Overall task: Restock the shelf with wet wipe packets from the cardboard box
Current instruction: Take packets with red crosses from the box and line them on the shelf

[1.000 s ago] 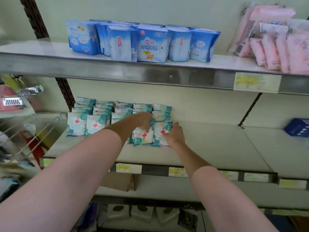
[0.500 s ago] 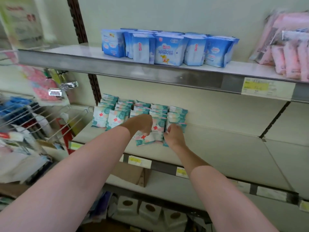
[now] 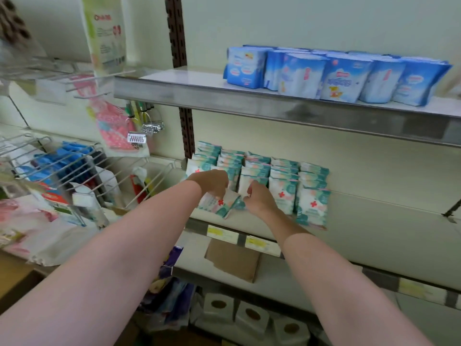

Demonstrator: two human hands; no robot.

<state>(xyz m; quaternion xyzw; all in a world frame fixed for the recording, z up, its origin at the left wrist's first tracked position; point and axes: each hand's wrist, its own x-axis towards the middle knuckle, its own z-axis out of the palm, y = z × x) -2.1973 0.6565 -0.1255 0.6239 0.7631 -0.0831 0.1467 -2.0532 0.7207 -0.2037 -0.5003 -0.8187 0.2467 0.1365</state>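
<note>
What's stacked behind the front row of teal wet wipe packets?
More teal wet wipe packets stand in rows behind the front row, back toward the wall. Only their top edges show; how many is hidden.

A shop aisle, seen at the stocked retail shelving.

Metal shelves (image 3: 249,96) hang on slotted uprights (image 3: 178,33) against a pale wall, and yellow price labels (image 3: 222,232) sit along the front edge just below the person's grip. Identical wet wipe packets (image 3: 313,208) stand in neat rows right beside and behind the grip; blue packs (image 3: 344,79) line the shelf above it. Off to the left of the grip, wire racks (image 3: 74,161) hold more packaged goods, and a cardboard box (image 3: 232,260) sits on the shelf below.
</note>
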